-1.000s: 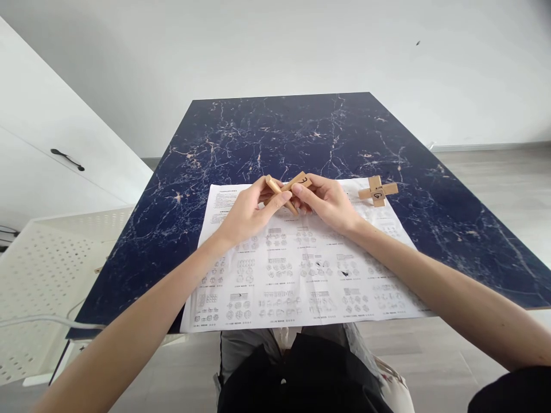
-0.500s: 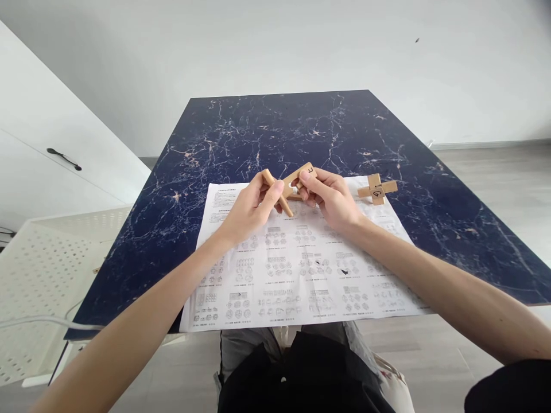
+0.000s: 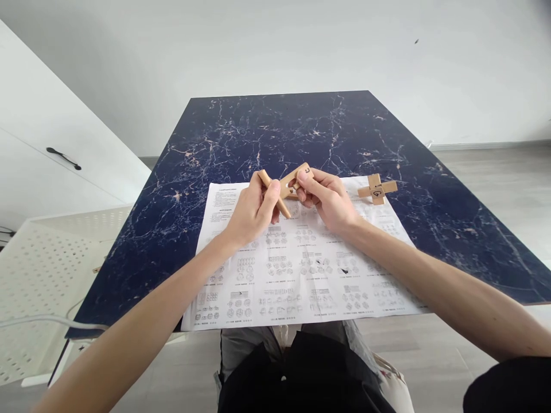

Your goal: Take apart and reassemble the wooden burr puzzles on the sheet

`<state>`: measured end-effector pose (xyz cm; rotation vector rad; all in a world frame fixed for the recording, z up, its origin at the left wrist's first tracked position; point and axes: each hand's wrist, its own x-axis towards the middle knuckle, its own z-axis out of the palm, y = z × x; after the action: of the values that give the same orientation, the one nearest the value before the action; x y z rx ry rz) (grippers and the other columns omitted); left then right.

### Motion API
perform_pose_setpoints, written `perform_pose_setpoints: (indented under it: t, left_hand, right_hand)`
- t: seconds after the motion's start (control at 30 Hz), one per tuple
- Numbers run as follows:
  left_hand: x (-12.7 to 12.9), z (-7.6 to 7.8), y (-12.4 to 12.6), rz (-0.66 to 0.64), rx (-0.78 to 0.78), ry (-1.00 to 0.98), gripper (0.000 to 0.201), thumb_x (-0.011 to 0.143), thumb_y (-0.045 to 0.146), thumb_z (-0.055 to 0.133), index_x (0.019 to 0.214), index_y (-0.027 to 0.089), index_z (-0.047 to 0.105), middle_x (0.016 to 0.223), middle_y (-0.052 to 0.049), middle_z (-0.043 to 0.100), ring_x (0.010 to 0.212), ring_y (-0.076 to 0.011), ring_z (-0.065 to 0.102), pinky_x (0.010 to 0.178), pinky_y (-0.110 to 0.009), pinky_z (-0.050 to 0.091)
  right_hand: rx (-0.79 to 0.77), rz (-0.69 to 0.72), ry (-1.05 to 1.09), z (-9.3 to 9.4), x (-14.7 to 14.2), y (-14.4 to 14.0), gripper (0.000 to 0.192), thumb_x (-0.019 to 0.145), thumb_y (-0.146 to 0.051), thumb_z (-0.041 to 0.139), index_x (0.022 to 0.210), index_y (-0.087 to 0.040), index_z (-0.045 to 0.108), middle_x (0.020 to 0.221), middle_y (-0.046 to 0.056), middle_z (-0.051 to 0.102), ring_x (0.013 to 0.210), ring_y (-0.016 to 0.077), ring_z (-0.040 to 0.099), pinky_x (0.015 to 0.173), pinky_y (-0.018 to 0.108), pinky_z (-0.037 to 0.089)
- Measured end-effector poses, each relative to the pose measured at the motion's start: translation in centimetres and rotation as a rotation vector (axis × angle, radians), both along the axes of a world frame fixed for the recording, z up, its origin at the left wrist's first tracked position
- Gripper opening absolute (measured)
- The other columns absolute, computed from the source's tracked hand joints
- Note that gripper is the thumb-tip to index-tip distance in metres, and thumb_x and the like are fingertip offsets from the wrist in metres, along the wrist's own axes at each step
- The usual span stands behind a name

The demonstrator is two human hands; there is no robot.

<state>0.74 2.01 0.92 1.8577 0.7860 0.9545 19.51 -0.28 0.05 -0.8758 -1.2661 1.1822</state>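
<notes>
Holding two wooden bars above the printed sheet [image 3: 297,269], just past its far-middle rows of diagrams. Left hand [image 3: 252,209] closing thumb and fingers around the plain bar [image 3: 271,186], its long axis slanting from far-left down to near-right, lower tip poking out beside the thumb. Right hand [image 3: 325,198] pinching the notched bar [image 3: 297,176] — the one with a dark mark near its far end — long axis running the other way, near-left up to far-right. Crossing in an X between the two grips, apparently touching at the middle, though the exact contact stays hidden behind the fingers. Both hands sitting about equally near that crossing point.

Resting well to the right, at the sheet's far-right corner: a finished wooden cross [image 3: 377,189], apart from both hands. Dark marble table [image 3: 301,126] stretching open beyond, far and to either side — near edge lying just under the sheet's near margin.
</notes>
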Motion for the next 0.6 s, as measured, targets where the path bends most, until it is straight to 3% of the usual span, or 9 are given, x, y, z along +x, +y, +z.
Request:
perform_pose_setpoints:
  t: [0.1,0.23,0.33,0.47,0.6]
  left_hand:
    - [-0.5,0.1,0.2,0.054,0.074,0.014,0.033,0.114,0.049,0.036,0.090,0.027,0.037,0.055,0.006,0.063,0.044,-0.0133,0.058,0.047,-0.028,0.046]
    - [-1.4,0.8,0.6,0.177,0.207,0.017,0.037,0.115,0.045,0.032,0.084,0.026,0.042,0.056,0.005,0.057,0.046,-0.0122,0.053,0.052,-0.029,0.046]
    - [-1.4,0.9,0.8,0.238,0.211,0.024,0.034,0.115,0.040,0.035,0.084,0.026,0.039,0.057,0.006,0.052,0.047,-0.0124,0.050,0.052,-0.029,0.045]
    - [-1.2,0.4,1.0,0.319,0.195,0.194,0.034,0.105,0.035,0.058,0.082,0.026,0.035,0.060,0.008,0.045,0.045,-0.0118,0.051,0.047,-0.028,0.037]
    - [-1.6,-0.1,1.5,0.341,0.164,0.403,0.024,0.101,0.035,0.063,0.095,0.026,0.042,0.061,0.008,0.053,0.049,-0.0157,0.061,0.047,-0.028,0.037]
  right_hand:
    - [-0.007,-0.079,0.000,0.0,1.0,0.6,0.038,0.097,-0.060,0.074,0.084,-0.024,0.069,0.071,-0.001,0.056,0.059,0.0124,0.045,0.054,0.029,0.041]
    - [0.036,-0.339,0.011,-0.3,3.7,1.9,0.046,0.095,-0.064,0.073,0.076,-0.025,0.059,0.069,-0.003,0.051,0.055,0.0117,0.042,0.050,0.029,0.040]
    - [0.068,-0.357,-0.125,-0.7,4.4,2.3,0.046,0.098,-0.064,0.068,0.077,-0.025,0.058,0.070,-0.001,0.053,0.057,0.0126,0.045,0.051,0.030,0.039]
    - [0.059,-0.314,-0.405,-1.2,3.5,2.1,0.049,0.102,-0.065,0.060,0.075,-0.025,0.053,0.068,-0.001,0.054,0.059,0.0144,0.047,0.056,0.032,0.038]
    - [0.021,-0.385,-0.524,-1.4,3.4,2.1,0.048,0.106,-0.062,0.055,0.075,-0.025,0.048,0.071,-0.001,0.052,0.062,0.0151,0.044,0.058,0.033,0.034]
